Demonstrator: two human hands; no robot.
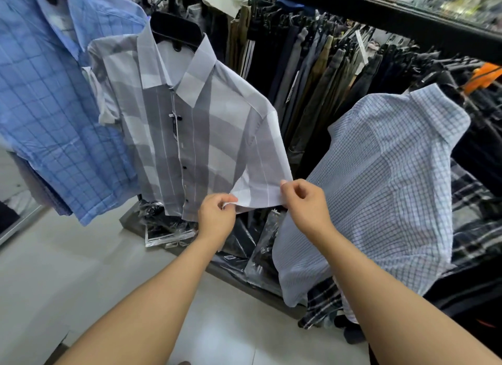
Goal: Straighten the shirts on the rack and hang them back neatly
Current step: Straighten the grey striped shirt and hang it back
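Crowded shop racks (320, 74) behind; a grey-and-white striped short-sleeved shirt (190, 136) hangs on a black plastic hanger (176, 32).
Your left hand (217, 215) and right hand (305, 203) pinch its sleeve hem with curled fingers; tugging hard could drag it off.

Before trousers (312, 79): middle shirt (195, 136) btwn left shirt (54, 120) & right shirt (380, 188); bagged packs (244, 245) below.
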